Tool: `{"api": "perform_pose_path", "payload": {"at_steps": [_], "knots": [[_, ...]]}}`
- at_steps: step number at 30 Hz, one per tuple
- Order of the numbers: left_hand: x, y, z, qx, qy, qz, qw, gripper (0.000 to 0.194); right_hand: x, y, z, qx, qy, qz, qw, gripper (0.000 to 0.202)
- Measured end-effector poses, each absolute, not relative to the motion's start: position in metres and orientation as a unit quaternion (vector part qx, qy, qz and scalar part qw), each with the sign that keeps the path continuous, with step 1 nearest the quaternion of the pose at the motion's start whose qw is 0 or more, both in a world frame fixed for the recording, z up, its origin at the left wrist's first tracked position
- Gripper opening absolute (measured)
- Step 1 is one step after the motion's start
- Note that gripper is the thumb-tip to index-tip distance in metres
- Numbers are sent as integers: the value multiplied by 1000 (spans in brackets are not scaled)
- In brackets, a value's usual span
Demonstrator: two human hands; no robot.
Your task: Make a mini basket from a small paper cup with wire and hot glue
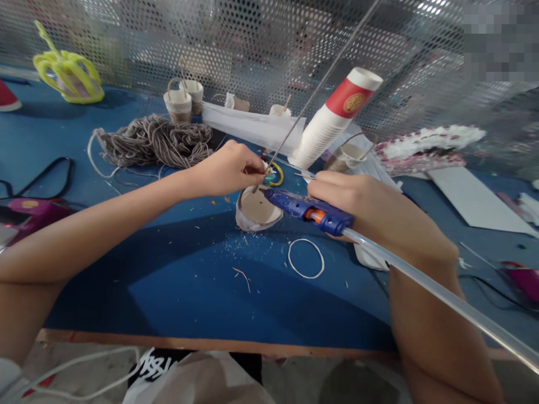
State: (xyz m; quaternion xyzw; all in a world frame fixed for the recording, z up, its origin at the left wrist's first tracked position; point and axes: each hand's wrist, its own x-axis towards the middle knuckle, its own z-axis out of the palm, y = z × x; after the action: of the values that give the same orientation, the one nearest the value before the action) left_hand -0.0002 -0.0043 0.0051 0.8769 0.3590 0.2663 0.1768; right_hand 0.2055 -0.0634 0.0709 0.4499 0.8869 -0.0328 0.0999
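My right hand is closed around a blue glue gun, with a long clear glue stick sticking out of its back. The nozzle sits at the rim of a small round paper cup wrapped in whitish material. My left hand pinches a thin, long grey strand just above the cup. Its lower end reaches the cup's inside edge, and the rest runs up to the right. Scissors with a yellow and teal handle lie behind the fingers, partly hidden. A thin pale stick shows near my right fingertips.
A grey yarn bundle lies behind my left arm. Stacked paper cups lean against the mesh at the back, near small handled buckets. A white ring and scraps lie in front. A yellow basket stands far left.
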Motion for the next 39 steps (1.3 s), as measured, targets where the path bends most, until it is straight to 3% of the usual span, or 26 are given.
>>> {"api": "perform_pose_path", "payload": {"at_steps": [20,39], "knots": [[0,-6,6,874,362,269,183,26,207,-62,68,445,893,-12,73,21],[1,-6,7,873,365,263,189,26,202,-66,70,470,876,2,108,29]]}}
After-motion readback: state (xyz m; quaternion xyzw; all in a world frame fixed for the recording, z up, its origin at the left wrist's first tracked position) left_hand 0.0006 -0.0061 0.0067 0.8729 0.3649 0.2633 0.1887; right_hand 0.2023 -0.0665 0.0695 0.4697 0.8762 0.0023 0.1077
